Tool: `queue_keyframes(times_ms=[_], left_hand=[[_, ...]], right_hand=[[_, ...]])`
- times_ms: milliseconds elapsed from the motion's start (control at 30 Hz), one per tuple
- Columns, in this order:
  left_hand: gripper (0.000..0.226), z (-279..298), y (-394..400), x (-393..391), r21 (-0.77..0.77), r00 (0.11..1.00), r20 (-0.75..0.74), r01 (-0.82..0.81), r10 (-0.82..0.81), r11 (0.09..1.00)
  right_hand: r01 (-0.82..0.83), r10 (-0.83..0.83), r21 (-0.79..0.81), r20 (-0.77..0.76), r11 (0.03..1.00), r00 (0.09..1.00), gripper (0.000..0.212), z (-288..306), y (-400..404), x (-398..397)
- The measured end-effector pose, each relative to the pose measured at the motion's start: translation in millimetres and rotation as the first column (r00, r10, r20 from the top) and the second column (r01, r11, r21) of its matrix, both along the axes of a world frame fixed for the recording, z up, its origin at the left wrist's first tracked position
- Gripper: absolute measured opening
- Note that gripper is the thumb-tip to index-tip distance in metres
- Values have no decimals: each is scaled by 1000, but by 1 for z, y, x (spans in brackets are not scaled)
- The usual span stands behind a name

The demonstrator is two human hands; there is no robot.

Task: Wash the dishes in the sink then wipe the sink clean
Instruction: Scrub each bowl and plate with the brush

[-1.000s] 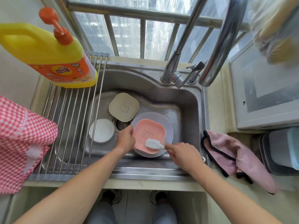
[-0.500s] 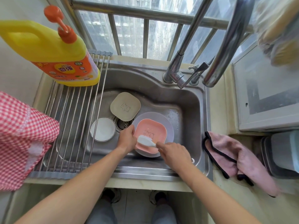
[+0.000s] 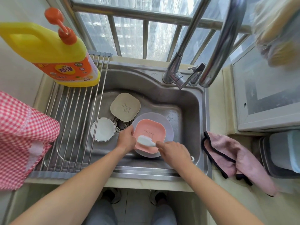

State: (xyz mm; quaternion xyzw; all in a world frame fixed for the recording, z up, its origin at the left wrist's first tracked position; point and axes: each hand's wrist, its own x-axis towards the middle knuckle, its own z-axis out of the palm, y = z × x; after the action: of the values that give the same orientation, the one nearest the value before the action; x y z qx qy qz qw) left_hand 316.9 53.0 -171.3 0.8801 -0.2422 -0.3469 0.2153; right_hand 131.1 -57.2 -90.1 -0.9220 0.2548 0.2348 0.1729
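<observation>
A pink square plate (image 3: pixel 150 135) lies on a pale round plate (image 3: pixel 168 127) in the steel sink (image 3: pixel 191 111). The left hand (image 3: pixel 126 139) grips its nine o'clock edge. The right hand (image 3: pixel 173 151), at five o'clock, grasps a white brush (image 3: pixel 145 140) whose long axis runs toward ten o'clock across the plate. A yellow detergent bottle (image 3: pixel 53 52) carries a label I cannot read.
</observation>
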Motion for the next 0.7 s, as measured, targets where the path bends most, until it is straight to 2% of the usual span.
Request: queue_keyframes(times_ms=[133, 233, 367, 533, 700], left_hand=[[18, 2, -2, -3, 2, 1000, 12, -6, 6, 1000], [19, 2, -3, -4, 20, 1000, 1, -27, 27, 999], [20, 3, -4, -3, 36, 999, -12, -40, 41, 999], [19, 5, -7, -8, 50, 999, 8, -37, 37, 998], [22, 11, -4, -10, 13, 999, 29, -23, 23, 1000]], right_hand=[[54, -57, -144, -21, 988, 998, 36, 4, -27, -9], [67, -72, -172, -25, 983, 997, 50, 7, -28, 2], [79, -94, -149, -98, 986, 991, 38, 20, -14, -7], [-3, -5, -45, -177, 999, 984, 25, 45, 12, 0], [-10, -21, -137, -221, 991, 975, 35, 50, -22, 26]])
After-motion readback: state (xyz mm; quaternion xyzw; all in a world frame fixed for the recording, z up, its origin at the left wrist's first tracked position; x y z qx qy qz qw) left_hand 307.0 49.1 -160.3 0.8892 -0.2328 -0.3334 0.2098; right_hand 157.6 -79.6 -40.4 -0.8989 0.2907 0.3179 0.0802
